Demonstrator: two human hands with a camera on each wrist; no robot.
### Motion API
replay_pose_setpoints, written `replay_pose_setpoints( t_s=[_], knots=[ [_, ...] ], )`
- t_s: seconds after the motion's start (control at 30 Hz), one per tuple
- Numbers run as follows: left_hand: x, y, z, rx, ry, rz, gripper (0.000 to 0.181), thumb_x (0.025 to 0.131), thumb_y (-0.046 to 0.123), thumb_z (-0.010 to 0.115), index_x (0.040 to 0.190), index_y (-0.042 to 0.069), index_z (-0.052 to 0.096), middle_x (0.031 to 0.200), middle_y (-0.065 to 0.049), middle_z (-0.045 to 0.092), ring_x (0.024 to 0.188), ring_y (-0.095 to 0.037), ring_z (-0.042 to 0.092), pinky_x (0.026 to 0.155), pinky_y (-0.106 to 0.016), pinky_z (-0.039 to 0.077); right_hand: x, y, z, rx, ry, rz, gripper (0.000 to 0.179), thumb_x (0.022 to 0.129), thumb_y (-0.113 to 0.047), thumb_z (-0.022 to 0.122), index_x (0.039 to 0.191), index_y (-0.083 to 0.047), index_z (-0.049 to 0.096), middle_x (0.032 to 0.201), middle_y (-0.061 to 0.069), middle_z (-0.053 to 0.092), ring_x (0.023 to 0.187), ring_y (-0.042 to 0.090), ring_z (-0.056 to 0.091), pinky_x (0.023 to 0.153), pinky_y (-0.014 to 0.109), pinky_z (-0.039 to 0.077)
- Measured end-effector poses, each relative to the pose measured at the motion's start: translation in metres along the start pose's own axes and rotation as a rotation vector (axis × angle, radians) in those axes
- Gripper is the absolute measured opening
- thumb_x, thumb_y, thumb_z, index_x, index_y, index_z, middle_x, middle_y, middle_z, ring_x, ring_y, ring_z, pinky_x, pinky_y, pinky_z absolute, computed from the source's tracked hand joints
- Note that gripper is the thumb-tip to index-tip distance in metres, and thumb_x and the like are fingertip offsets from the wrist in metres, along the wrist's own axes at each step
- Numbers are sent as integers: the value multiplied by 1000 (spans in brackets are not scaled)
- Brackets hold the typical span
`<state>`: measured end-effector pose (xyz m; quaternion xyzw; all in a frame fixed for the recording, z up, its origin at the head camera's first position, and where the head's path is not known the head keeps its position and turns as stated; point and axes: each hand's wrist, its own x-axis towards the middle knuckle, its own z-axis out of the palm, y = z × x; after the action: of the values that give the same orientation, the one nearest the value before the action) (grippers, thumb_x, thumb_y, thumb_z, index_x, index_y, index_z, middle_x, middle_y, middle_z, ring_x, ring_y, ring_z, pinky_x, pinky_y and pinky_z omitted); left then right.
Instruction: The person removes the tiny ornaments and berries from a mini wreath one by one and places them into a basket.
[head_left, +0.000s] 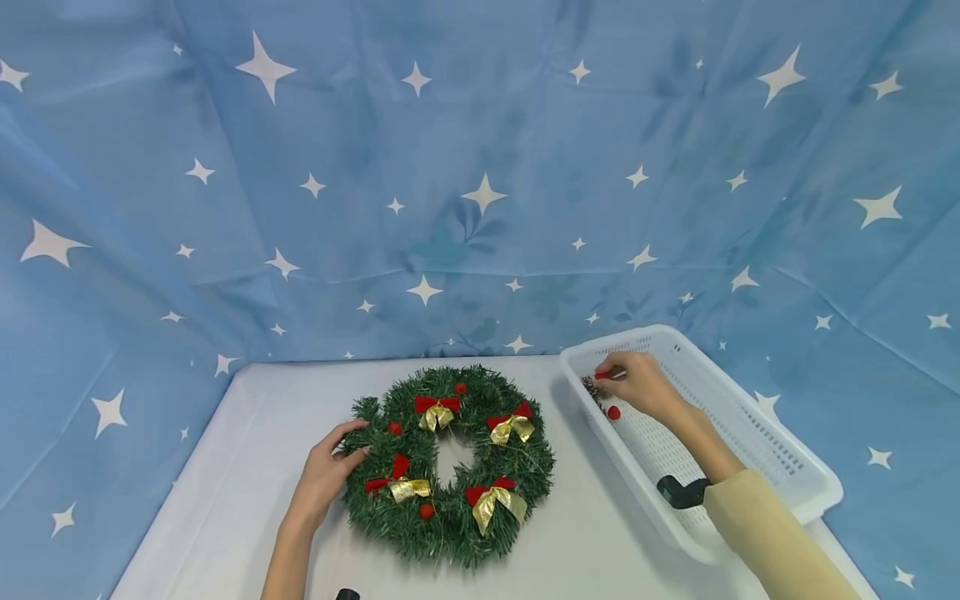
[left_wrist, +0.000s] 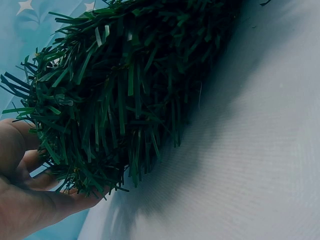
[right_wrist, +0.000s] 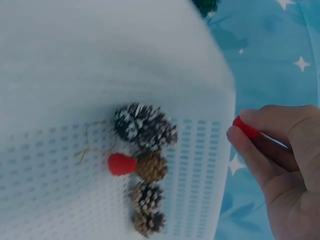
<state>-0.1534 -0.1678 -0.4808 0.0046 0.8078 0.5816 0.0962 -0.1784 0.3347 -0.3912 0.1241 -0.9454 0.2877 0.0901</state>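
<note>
A green tinsel wreath (head_left: 532,479) lies on the white table, trimmed with several red-and-gold bows (head_left: 512,422) and a few red balls (head_left: 427,511). My left hand (head_left: 322,477) grips its left edge. In the left wrist view the thumb and fingers (left_wrist: 75,204) reach round the bristly green side. At the far end of a white basket, my right hand (head_left: 641,385) pinches a small red ball (right_wrist: 245,128) between thumb and fingertips, above the basket's floor. Another red ball (right_wrist: 121,164) lies in the basket against a brown pine cone (right_wrist: 151,166).
The white perforated basket (head_left: 757,421) stands at the table's right. Along its end lie several pine cones, one larger and white-tipped (right_wrist: 144,126), and a thin gold cord (right_wrist: 86,150). A blue curtain with white stars (head_left: 480,275) hangs behind the white table (head_left: 225,475).
</note>
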Motion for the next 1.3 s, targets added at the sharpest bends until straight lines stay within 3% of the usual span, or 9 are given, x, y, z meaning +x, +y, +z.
replay_pose_setpoints(
  t_s=[0.4, 0.63, 0.97, 1.3],
  knots=[
    [0, -1, 1, 6, 7, 3, 49, 103, 16, 62, 151, 18, 51, 170, -17, 23, 146, -56, 34, 111, -67, 39, -5, 24, 2, -82, -4, -10, 11, 85, 4, 76, 96, 7, 77, 91, 19, 77, 82, 33, 76, 72, 43, 62],
    [0, 0, 1, 1, 8, -5, 49, 103, 15, 62, 150, 18, 51, 170, -17, 23, 146, -55, 35, 110, -65, 40, -7, 40, 7, -100, 7, -13, 11, 84, 4, 76, 95, 6, 77, 90, 18, 77, 79, 31, 75, 69, 40, 61],
    [0, 0, 1, 6, 16, 7, 48, 103, 16, 62, 150, 17, 52, 169, -18, 24, 146, -55, 34, 111, -66, 39, -10, 55, 10, -67, -36, 24, 12, 88, 7, 73, 98, 10, 75, 94, 23, 75, 83, 36, 75, 72, 45, 62],
    [-1, 0, 1, -6, 13, -5, 48, 103, 18, 63, 150, 20, 52, 169, -16, 26, 143, -51, 42, 107, -61, 44, -12, 64, 17, -132, -53, 24, 7, 87, 6, 73, 92, 5, 77, 88, 17, 74, 75, 27, 71, 66, 40, 60]
  ],
)
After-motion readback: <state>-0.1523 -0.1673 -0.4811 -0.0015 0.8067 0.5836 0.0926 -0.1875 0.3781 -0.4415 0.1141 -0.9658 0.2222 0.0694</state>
